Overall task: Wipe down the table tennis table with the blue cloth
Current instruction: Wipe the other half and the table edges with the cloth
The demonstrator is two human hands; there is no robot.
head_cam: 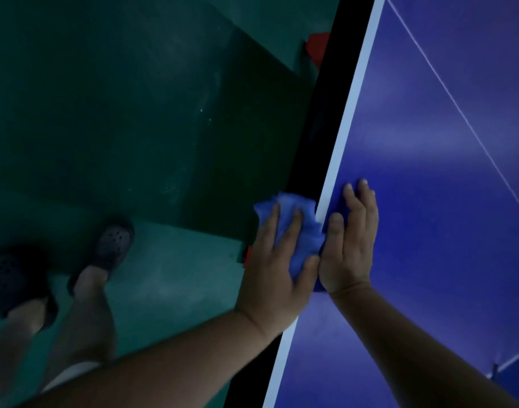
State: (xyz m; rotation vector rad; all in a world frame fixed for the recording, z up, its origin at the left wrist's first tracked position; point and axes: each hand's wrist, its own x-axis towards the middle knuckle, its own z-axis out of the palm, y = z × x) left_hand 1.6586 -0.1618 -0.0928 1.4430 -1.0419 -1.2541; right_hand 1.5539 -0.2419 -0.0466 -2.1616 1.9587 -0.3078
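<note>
The blue table tennis table [428, 142] fills the right side, its white edge line running diagonally from the top to the bottom. The blue cloth [293, 210] hangs over that side edge, crumpled. My left hand [277, 269] lies on the cloth off the side of the table, fingers straight and spread, pressing it against the edge. My right hand [352, 240] lies flat on the tabletop just inside the white line, fingers straight, with part of the cloth under its palm.
A dark green floor [120, 113] spreads to the left, with my legs and dark clogs [111, 245] at the lower left. Something red [317, 48] sits under the table's far edge. A thin white centre line [458, 107] crosses the tabletop.
</note>
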